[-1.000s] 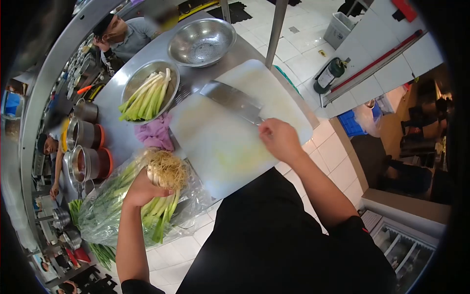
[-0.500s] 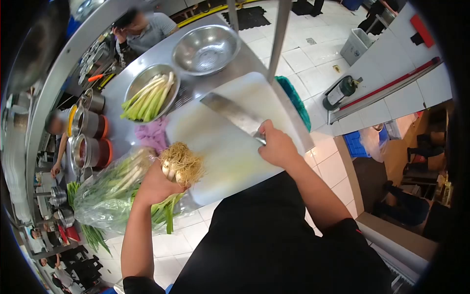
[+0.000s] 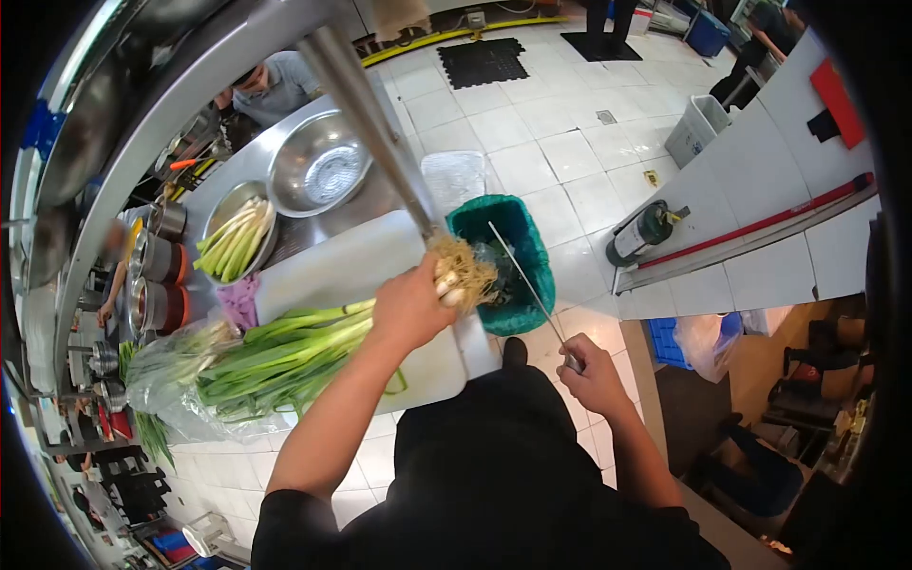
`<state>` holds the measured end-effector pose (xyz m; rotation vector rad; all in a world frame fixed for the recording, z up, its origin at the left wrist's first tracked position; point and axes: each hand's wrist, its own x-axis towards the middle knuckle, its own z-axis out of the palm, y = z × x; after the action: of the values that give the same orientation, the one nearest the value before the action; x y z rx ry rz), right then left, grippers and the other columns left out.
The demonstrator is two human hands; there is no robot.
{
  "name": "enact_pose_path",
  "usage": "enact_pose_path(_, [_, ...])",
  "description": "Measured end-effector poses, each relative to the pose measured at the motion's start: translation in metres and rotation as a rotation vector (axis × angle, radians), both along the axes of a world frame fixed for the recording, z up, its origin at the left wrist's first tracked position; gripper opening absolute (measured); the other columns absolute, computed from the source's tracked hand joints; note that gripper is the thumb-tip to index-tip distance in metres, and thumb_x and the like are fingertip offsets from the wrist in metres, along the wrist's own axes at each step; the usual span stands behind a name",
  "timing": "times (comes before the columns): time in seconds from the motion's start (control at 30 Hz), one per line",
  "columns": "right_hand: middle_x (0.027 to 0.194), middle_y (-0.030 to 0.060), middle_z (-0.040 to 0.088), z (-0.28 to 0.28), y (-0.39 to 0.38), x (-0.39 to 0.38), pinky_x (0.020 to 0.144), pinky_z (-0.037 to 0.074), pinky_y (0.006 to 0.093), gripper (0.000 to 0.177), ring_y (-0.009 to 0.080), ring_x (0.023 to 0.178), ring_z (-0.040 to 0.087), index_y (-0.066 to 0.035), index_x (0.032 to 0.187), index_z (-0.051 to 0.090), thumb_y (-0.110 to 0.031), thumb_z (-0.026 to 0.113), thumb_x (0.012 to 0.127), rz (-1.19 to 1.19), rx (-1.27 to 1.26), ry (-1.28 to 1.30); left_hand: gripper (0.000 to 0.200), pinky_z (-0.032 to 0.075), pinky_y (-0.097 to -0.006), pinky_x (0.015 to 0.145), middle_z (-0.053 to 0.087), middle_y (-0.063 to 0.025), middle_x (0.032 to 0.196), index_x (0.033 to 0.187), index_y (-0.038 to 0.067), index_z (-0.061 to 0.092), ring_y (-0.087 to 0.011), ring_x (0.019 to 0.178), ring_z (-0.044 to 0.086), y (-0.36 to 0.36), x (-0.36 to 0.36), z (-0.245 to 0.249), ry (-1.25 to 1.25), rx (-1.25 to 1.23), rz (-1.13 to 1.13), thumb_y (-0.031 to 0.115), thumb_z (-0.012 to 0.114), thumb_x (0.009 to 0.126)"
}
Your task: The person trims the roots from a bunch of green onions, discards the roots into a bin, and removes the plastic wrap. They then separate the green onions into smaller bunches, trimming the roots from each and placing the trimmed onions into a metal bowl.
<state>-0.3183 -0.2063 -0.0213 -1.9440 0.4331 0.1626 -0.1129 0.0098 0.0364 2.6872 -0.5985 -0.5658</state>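
My left hand (image 3: pixel 415 306) is closed around a bunch of green onions (image 3: pixel 294 356), just below the white bulbs. Their tangled roots stick out past the cutting board's right edge, over a bin lined with a green bag (image 3: pixel 532 228). The long leaves trail back across the white cutting board (image 3: pixel 332 252) toward a clear plastic bag (image 3: pixel 157 380). In my right hand (image 3: pixel 597 372) is a knife (image 3: pixel 534 290) gripped by its handle. Its blade appears nearly edge-on, pointing up and left across the bin, apart from the roots.
A metal bowl (image 3: pixel 214 271) with trimmed green onions sits beyond the board, beside a larger metal bowl (image 3: pixel 285 185). A purple cloth (image 3: pixel 239 300) lies by the board. A metal post (image 3: pixel 370 123) rises near the bin. Another person (image 3: pixel 290 81) is across the counter.
My left hand has carried the green onions rightward from beside the bag to the board's right edge. My right hand has moved the knife off the board, right and down, to the bin.
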Motion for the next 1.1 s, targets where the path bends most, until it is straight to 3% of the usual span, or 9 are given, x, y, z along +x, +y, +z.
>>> enact_pose_path(0.17, [0.059, 0.0037, 0.049, -0.016, -0.018, 0.003, 0.047, 0.040, 0.0285, 0.019, 0.0114, 0.048, 0.048, -0.002, 0.096, 0.052, -0.006, 0.061, 0.080, -0.079, 0.171, 0.088, 0.073, 0.047, -0.0465, 0.088, 0.061, -0.0187, 0.110, 0.128, 0.008, 0.042, -0.0383, 0.101, 0.060, -0.040, 0.005, -0.032, -0.034, 0.126, -0.016, 0.024, 0.076, 0.065])
enact_pose_path(0.23, [0.059, 0.0027, 0.050, -0.016, -0.015, 0.004, 0.043, 0.040, 0.0271, 0.018, 0.0099, 0.045, 0.050, -0.001, 0.098, 0.050, -0.005, 0.058, 0.083, -0.088, 0.245, 0.112, 0.077, 0.044, -0.0466, 0.092, 0.057, -0.0184, 0.118, 0.131, 0.009, 0.041, -0.0364, 0.108, 0.057, -0.026, 0.011, -0.032, -0.117, -0.002, -0.040, 0.025, 0.078, 0.066])
enact_pose_path(0.47, [0.060, 0.0067, 0.053, -0.013, -0.002, 0.011, 0.047, 0.045, 0.0309, 0.021, 0.0149, 0.047, 0.055, -0.001, 0.100, 0.052, -0.009, 0.058, 0.082, -0.105, 0.284, 0.172, 0.081, 0.045, -0.0452, 0.091, 0.058, -0.0180, 0.115, 0.133, 0.006, 0.040, -0.0351, 0.105, 0.057, 0.013, 0.010, -0.053, -0.324, 0.150, -0.143, 0.026, 0.077, 0.063])
enact_pose_path(0.6, [0.060, 0.0058, 0.055, 0.001, 0.003, 0.019, 0.047, 0.046, 0.0301, 0.020, 0.0131, 0.047, 0.054, 0.000, 0.101, 0.052, -0.011, 0.058, 0.085, -0.124, 0.275, 0.261, 0.074, 0.047, -0.0434, 0.089, 0.060, -0.0164, 0.107, 0.126, 0.005, 0.047, -0.0336, 0.103, 0.058, -0.005, 0.013, -0.055, -0.194, 0.090, -0.112, 0.028, 0.077, 0.062])
enact_pose_path(0.73, [0.062, 0.0151, 0.058, -0.002, 0.002, 0.018, 0.052, 0.046, 0.0411, 0.023, 0.0299, 0.053, 0.059, 0.000, 0.097, 0.051, -0.019, 0.060, 0.088, -0.128, 0.042, 0.182, 0.073, 0.046, -0.0432, 0.089, 0.060, -0.0161, 0.105, 0.125, 0.005, 0.049, -0.0333, 0.101, 0.058, -0.021, 0.009, -0.050, -0.100, 0.137, -0.169, 0.027, 0.077, 0.061])
enact_pose_path(0.77, [0.063, 0.0187, 0.059, -0.006, 0.001, 0.017, 0.055, 0.046, 0.0455, 0.025, 0.0370, 0.058, 0.060, 0.000, 0.096, 0.050, -0.021, 0.060, 0.089, -0.105, -0.111, 0.112, 0.079, 0.044, -0.0427, 0.091, 0.059, -0.0163, 0.108, 0.127, 0.003, 0.046, -0.0331, 0.102, 0.057, -0.022, 0.010, -0.051, -0.145, 0.172, -0.184, 0.026, 0.079, 0.059])
enact_pose_path(0.87, [0.067, 0.0237, 0.058, 0.020, 0.008, 0.016, 0.059, 0.043, 0.0516, 0.023, 0.0459, 0.066, 0.058, 0.000, 0.094, 0.048, -0.020, 0.058, 0.089, -0.110, -0.166, 0.064, 0.088, 0.041, -0.0421, 0.094, 0.058, -0.0168, 0.113, 0.131, 0.002, 0.043, -0.0324, 0.105, 0.055, -0.025, 0.007, -0.050, -0.236, 0.208, -0.207, 0.025, 0.082, 0.057])
enact_pose_path(1.03, [0.063, 0.0216, 0.056, 0.038, 0.013, 0.026, 0.055, 0.043, 0.0453, 0.017, 0.0417, 0.060, 0.058, 0.000, 0.092, 0.049, -0.014, 0.057, 0.087, -0.088, -0.233, -0.048, 0.090, 0.040, -0.0416, 0.095, 0.059, -0.0153, 0.107, 0.133, 0.003, 0.038, -0.0332, 0.101, 0.057, -0.025, 0.004, -0.064, -0.352, 0.121, -0.213, 0.023, 0.082, 0.057])
enact_pose_path(1.1, [0.063, 0.0220, 0.057, 0.041, 0.011, 0.022, 0.056, 0.043, 0.0455, 0.017, 0.0426, 0.061, 0.058, 0.000, 0.092, 0.049, -0.014, 0.058, 0.086, -0.082, -0.217, -0.034, 0.092, 0.040, -0.0423, 0.094, 0.059, -0.0158, 0.111, 0.135, 0.006, 0.038, -0.0338, 0.102, 0.058, -0.028, 0.013, -0.054, -0.099, 0.209, -0.150, 0.028, 0.084, 0.058])
